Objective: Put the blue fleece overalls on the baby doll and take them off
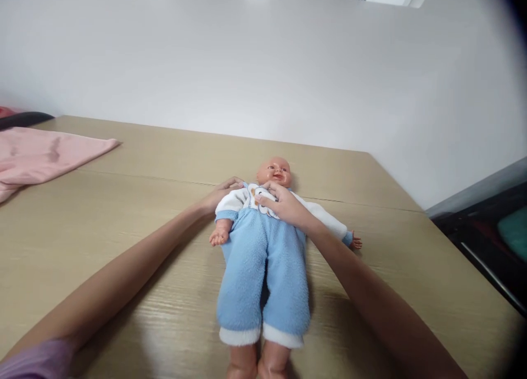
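A baby doll (242, 269) lies on its back on the wooden table, head away from me, in a fleecy outfit with light-blue trousers and a white top. The top has blue cuffs and an animal face (252, 195) on the chest. My left hand (225, 193) is at the shoulder on the left side of the view, its bent fingers closed on the doll near the collar; the fingertips are partly hidden. Across the chest rests my right hand (285, 204), thumb and forefinger apart, touching the top just below the chin. The doll's feet run out of view at the bottom.
A pink cloth (49, 154) is spread at the table's left side, with a dark curved object (27, 118) behind it. Beyond the table (164, 148) stands a white wall (230, 66). Past the right edge is a black object (473, 247), partly out of view.
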`<state>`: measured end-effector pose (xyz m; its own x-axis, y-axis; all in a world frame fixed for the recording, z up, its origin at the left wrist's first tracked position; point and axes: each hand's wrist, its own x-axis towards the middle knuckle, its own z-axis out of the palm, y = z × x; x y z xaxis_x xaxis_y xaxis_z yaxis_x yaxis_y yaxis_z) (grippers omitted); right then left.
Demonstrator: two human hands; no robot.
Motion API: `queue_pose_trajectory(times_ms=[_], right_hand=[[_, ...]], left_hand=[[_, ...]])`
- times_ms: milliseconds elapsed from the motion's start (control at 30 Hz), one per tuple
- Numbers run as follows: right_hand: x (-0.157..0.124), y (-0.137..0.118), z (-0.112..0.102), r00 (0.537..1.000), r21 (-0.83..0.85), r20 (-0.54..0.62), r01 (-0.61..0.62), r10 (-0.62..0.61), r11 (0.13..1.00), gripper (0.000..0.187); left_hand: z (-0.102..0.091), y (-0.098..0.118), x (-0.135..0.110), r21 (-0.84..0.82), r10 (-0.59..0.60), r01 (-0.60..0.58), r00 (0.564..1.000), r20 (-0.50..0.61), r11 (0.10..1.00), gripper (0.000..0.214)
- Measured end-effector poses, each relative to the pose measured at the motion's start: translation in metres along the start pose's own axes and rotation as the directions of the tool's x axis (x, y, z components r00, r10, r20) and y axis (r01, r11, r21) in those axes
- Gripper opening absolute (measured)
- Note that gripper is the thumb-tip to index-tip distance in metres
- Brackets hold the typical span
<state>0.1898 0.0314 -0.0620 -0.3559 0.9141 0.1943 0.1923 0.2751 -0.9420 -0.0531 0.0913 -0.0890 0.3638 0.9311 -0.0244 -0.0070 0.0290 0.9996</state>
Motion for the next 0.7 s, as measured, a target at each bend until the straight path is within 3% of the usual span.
queue_pose_trajectory(times_ms=[233, 500, 600, 700], right_hand=[[0.0, 0.006, -0.007, 0.992, 0.182, 0.015, -0.126, 0.126, 0.975, 0.041], [0.001, 0.009, -0.007, 0.989, 0.171, -0.043, -0.13, 0.14, 0.977, 0.047], [-0.005, 0.0, -0.022, 0.985, 0.001, -0.019, -0.172, 0.172, 0.985, 0.046], [-0.017, -0.017, -0.048, 0.983, -0.345, 0.004, -0.173, 0.186, 0.922, 0.043]], left_hand=[[-0.001, -0.002, 0.004, 0.056, 0.039, -0.042, 0.998, 0.056, 0.998, 0.048], [0.012, 0.012, 0.027, 0.156, 0.077, -0.095, 0.99, 0.115, 0.983, 0.036], [0.015, 0.017, 0.03, 0.206, 0.095, -0.121, 0.987, 0.132, 0.971, 0.04], [0.017, 0.02, 0.031, 0.267, 0.096, -0.138, 0.982, 0.163, 0.954, 0.037]])
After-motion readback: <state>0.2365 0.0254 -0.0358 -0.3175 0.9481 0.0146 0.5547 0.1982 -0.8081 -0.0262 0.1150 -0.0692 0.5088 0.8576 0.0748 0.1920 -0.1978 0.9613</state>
